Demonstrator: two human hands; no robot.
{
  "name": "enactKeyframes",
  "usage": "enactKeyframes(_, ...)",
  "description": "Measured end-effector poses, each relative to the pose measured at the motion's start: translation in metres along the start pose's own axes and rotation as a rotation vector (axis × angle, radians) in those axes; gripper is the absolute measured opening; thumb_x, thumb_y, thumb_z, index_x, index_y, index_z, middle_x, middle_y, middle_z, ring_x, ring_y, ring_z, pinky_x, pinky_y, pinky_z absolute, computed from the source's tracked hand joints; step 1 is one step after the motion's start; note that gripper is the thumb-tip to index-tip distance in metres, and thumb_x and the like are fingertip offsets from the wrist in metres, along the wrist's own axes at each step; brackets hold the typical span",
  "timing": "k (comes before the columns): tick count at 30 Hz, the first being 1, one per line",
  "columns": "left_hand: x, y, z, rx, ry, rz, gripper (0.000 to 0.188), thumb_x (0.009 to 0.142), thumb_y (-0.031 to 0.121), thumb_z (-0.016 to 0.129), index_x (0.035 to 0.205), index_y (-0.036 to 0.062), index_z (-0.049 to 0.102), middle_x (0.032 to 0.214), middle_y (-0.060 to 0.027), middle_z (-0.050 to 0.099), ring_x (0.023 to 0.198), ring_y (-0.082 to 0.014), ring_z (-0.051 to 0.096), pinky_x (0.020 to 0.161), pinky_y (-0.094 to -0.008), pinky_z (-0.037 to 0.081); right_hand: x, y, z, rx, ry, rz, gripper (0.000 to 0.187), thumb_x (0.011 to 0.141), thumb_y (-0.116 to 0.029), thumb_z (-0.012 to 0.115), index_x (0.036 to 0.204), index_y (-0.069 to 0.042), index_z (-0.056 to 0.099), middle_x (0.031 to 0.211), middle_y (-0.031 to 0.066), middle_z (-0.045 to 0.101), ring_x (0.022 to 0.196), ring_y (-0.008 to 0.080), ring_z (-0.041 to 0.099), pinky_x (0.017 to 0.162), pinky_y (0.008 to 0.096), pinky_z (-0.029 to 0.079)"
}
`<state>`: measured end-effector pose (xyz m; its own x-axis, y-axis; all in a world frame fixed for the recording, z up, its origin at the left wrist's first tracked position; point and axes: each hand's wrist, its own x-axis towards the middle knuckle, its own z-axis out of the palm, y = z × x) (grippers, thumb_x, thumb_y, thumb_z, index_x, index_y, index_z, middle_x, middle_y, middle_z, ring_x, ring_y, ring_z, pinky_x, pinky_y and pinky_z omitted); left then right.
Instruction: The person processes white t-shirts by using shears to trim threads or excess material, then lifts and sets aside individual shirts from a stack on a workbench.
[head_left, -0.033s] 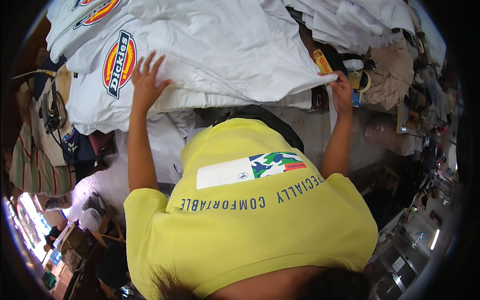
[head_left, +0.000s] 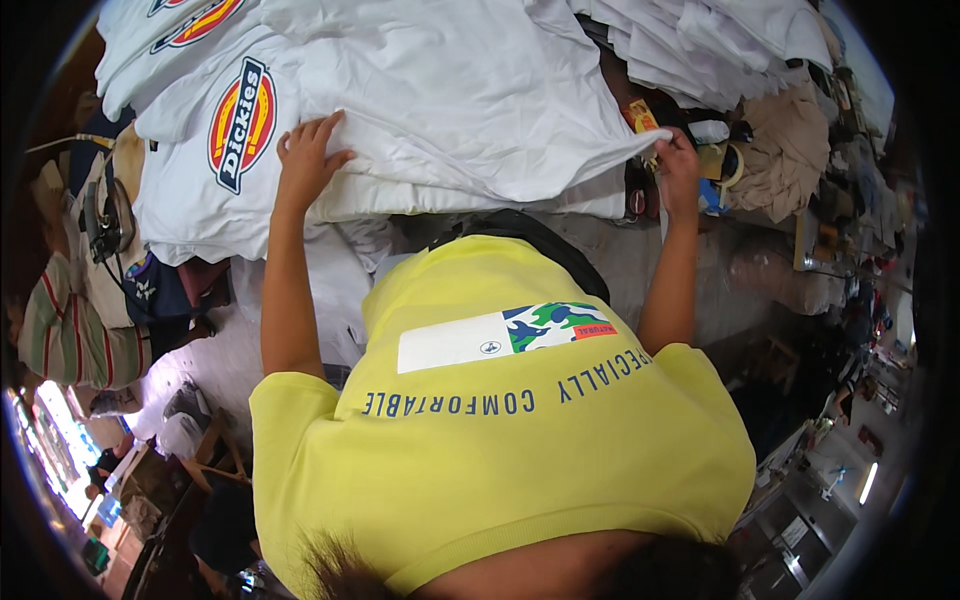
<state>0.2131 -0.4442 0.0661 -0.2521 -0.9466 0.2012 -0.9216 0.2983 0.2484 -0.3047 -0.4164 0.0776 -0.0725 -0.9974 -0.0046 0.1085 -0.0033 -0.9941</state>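
Note:
A white T-shirt (head_left: pixel 470 110) with a red, yellow and dark blue printed badge lies spread on a stack of white garments. Resting on it just right of the badge is my left hand (head_left: pixel 311 165), its fingers bent a little and the thumb apart. My right hand (head_left: pixel 679 165) pinches the shirt's right corner and holds it stretched outward, slightly raised. Beneath the near edge, a folded layer of white cloth (head_left: pixel 420 202) shows. More white shirts (head_left: pixel 130 70) with the same badge overlap at the far left.
White garments (head_left: pixel 700 50) are piled at the far right, beside crumpled beige cloth (head_left: pixel 780 150). A tape roll (head_left: pixel 733 165) and a small yellow packet (head_left: pixel 642 115) lie near my right hand. At left is a dark iron-like tool (head_left: pixel 108 225) with a cord, near another person's striped clothing (head_left: pixel 85 325).
My left hand has slid slightly right over the shirt, its fingers now closer together. My right hand has shifted slightly away from me, still pinching the shirt's corner.

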Motion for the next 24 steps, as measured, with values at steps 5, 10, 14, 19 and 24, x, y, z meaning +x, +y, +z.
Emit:
enactKeyframes(5, -0.006, -0.055, 0.015, -0.657, 0.134, -0.291, 0.025, 0.078, 0.013, 0.065, 0.102, 0.0077, 0.061, 0.077, -0.0029, 0.062, 0.072, -0.0114, 0.057, 0.071, -0.0274, 0.043, 0.036, 0.032, -0.019, -0.157, 0.343, 0.232, 0.018, 0.081, -0.012, 0.062, 0.096, -0.004, 0.057, 0.084, 0.0011, 0.061, 0.071, 0.0068, 0.055, 0.065, 0.0218, 0.043)
enactKeyframes(10, -0.023, -0.081, -0.004, -0.6, 0.041, -0.548, 0.022, 0.077, 0.01, 0.065, 0.098, 0.0047, 0.061, 0.069, -0.0015, 0.054, 0.062, -0.0087, 0.048, 0.059, -0.0226, 0.04, 0.042, 0.084, -0.017, -0.421, 0.276, 0.032, 0.029, 0.075, -0.009, 0.067, 0.1, -0.003, 0.055, 0.089, 0.0049, 0.062, 0.078, 0.0168, 0.06, 0.072, 0.0267, 0.046)
enactKeyframes(14, -0.019, -0.028, -0.007, 0.076, 0.309, -0.243, 0.031, 0.07, 0.0, 0.061, 0.1, 0.0075, 0.061, 0.103, -0.0118, 0.055, 0.095, -0.0293, 0.052, 0.08, -0.0386, 0.042, 0.026, 0.057, 0.055, -1.319, 0.42, -0.465, 0.035, 0.073, -0.004, 0.06, 0.108, -0.008, 0.053, 0.101, 0.0102, 0.058, 0.098, 0.03, 0.054, 0.087, 0.0394, 0.04)
enactKeyframes(19, -0.01, 0.072, 0.038, -0.373, 0.23, 0.114, 0.04, 0.074, 0.002, 0.057, 0.114, 0.0083, 0.055, 0.123, -0.0125, 0.048, 0.115, -0.0311, 0.044, 0.095, -0.0424, 0.035, 0.002, 0.056, 0.127, -0.988, -0.152, -0.671, 0.033, 0.077, -0.004, 0.056, 0.11, -0.005, 0.055, 0.111, 0.0095, 0.057, 0.105, 0.0254, 0.053, 0.091, 0.0385, 0.039)
enactKeyframes(24, -0.043, 0.099, 0.077, -0.046, -0.161, 0.209, 0.057, 0.086, 0.033, 0.05, 0.137, 0.0149, 0.031, 0.144, -0.0009, 0.026, 0.134, -0.0253, 0.019, 0.105, -0.0462, 0.018, -0.022, 0.08, 0.122, -1.299, -0.536, -0.575, 0.044, 0.085, -0.025, 0.053, 0.127, -0.014, 0.045, 0.134, 0.002, 0.043, 0.124, 0.0197, 0.039, 0.102, 0.0391, 0.028)
